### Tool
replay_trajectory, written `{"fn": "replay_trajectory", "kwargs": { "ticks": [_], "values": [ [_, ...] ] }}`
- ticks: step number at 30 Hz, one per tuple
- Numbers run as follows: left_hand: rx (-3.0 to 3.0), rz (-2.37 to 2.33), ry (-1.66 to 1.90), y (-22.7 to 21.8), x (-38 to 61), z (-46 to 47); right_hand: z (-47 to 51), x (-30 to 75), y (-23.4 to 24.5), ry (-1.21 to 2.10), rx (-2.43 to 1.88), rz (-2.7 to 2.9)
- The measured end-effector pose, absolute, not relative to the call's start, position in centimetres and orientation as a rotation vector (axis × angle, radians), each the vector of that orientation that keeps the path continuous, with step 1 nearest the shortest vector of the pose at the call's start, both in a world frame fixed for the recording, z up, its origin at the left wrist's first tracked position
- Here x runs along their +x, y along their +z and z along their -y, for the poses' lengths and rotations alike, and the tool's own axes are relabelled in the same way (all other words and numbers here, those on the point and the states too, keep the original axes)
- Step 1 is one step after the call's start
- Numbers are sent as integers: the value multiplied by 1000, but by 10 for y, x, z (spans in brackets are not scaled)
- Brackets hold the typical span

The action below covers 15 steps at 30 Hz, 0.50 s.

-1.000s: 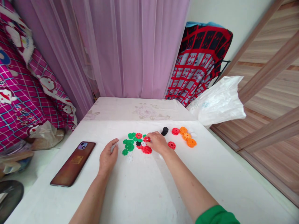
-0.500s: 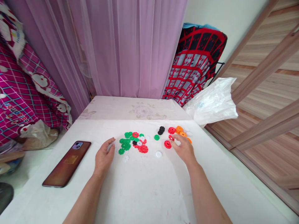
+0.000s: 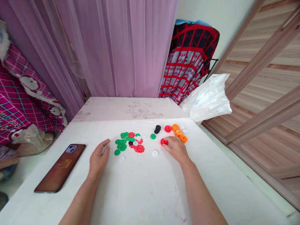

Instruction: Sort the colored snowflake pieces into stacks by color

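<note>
A heap of green, red, white and black snowflake discs (image 3: 130, 143) lies mid-table. My left hand (image 3: 98, 157) rests on the white table (image 3: 140, 187) just left of that heap, fingers loosely curled, holding nothing I can see. My right hand (image 3: 175, 148) lies to the right, fingertips pinched on a red disc (image 3: 163, 142). Beyond it sit orange discs (image 3: 179, 132), another red disc (image 3: 167, 128) and black discs (image 3: 157, 128). A single green disc (image 3: 153, 136) and a white disc (image 3: 155, 153) lie between the two groups.
A dark red phone (image 3: 61, 167) lies at the table's left. A white plastic bag (image 3: 206, 100) sits at the far right corner. Pink curtains (image 3: 117, 47) hang behind, with patterned blankets at the left (image 3: 21, 100) and back right (image 3: 189, 59).
My right hand left the central heap, moved right to the red and orange group, and now pinches a red disc. A green and a white disc now lie apart. The left hand stayed still.
</note>
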State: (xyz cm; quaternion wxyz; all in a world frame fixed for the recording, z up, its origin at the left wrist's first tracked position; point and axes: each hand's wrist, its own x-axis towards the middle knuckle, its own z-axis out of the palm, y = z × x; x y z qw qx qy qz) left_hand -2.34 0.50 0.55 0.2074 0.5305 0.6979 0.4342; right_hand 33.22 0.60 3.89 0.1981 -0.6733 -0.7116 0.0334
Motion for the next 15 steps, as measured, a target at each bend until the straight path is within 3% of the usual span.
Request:
{"fn": "replay_trajectory", "kwargs": {
  "ticks": [15],
  "values": [
    [1470, -1973, 1171, 14, -20, -2, -15, 324, 39, 269, -1906, 2158]
  ]
}}
